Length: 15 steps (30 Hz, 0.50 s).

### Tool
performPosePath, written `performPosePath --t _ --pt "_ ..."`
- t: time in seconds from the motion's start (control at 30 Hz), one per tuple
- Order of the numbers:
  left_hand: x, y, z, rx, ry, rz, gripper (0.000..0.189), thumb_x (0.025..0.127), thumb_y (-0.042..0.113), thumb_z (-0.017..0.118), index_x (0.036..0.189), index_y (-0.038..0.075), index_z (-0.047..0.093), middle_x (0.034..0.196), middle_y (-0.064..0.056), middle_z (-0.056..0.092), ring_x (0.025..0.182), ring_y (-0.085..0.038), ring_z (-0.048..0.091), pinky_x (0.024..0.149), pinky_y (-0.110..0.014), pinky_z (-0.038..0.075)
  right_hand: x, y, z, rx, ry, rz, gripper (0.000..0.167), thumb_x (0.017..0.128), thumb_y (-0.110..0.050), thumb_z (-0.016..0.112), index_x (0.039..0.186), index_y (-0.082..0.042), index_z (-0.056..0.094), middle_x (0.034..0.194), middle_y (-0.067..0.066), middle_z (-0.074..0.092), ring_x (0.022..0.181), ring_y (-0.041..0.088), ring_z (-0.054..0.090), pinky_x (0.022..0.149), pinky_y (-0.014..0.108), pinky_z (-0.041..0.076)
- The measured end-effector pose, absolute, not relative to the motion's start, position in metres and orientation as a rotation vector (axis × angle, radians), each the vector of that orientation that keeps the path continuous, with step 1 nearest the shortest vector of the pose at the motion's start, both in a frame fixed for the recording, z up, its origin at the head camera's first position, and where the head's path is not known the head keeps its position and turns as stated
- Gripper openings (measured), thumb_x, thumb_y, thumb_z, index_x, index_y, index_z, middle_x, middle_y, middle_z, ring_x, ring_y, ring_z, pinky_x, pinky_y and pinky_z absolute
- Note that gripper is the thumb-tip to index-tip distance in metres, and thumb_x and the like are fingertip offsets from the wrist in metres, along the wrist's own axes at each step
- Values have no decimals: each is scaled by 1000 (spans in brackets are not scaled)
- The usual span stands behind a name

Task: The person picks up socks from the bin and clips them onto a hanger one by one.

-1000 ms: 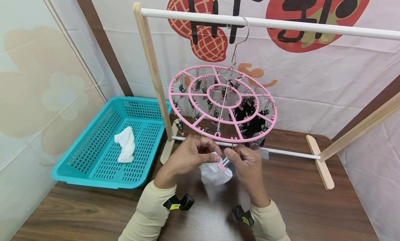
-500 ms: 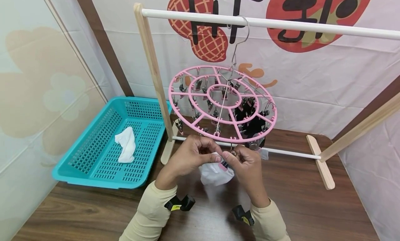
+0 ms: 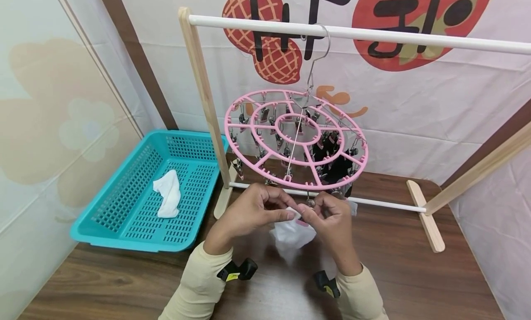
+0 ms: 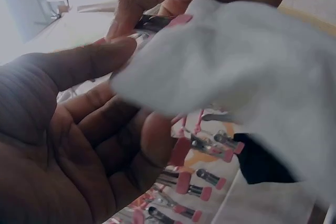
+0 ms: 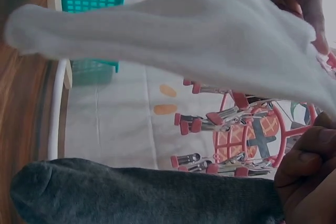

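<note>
A white sock (image 3: 293, 237) hangs below the front rim of the round pink clip hanger (image 3: 238, 125). My left hand (image 3: 254, 214) pinches the sock's edge between thumb and fingers. My right hand (image 3: 332, 218) pinches a metal clip with pink tips (image 4: 157, 23), which is at the sock's upper edge in the left wrist view. In the right wrist view the sock stretches across the upper half, with a dark grey sock (image 5: 131, 192) below it. Another white sock (image 3: 168, 194) lies in the teal basket (image 3: 120, 244) on the left.
The hanger hooks over the white bar (image 3: 398, 38) of a wooden rack. Several small clips hang from its rings, and black socks (image 3: 338, 168) hang at its right. A wooden rack foot (image 3: 426, 216) stands at right on the brown table (image 3: 415, 287).
The sock has shifted slightly right in the head view, and my right hand has moved a little right with it. The clip's metal handles, bare a second ago, are now mostly behind my fingers.
</note>
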State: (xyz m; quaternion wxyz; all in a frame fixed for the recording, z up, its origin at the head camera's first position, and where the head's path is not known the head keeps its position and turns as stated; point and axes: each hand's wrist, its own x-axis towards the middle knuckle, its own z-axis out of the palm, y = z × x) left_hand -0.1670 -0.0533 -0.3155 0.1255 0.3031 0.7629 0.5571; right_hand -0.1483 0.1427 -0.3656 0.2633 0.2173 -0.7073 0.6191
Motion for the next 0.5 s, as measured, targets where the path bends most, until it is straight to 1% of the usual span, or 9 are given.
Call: performPosePath --t 0.13,0.3,0.5 --pt "-166 -56 -315 875 2240 1538 13 86 13 73 97 6 73 85 3 71 69 -10 60 59 -25 48 -148 145 -365 565 -1956 1648 36 70 8 77 62 -8 45 51 -2 32 46 6 26 39 26 20" --pt "-166 -58 -314 879 2239 1492 15 86 14 74 97 5 73 85 2 71 67 -9 59 58 -26 48 -149 146 -366 560 -1979 1597 36 71 5 77 62 -10 45 51 -3 33 47 5 28 39 28 21" --pt "-165 -59 -313 891 2259 1464 13 85 16 75 92 5 74 80 3 69 62 -7 54 53 -24 45 -150 147 -367 569 -1962 1546 35 71 1 78 62 -11 46 52 -5 33 48 5 29 40 25 22"
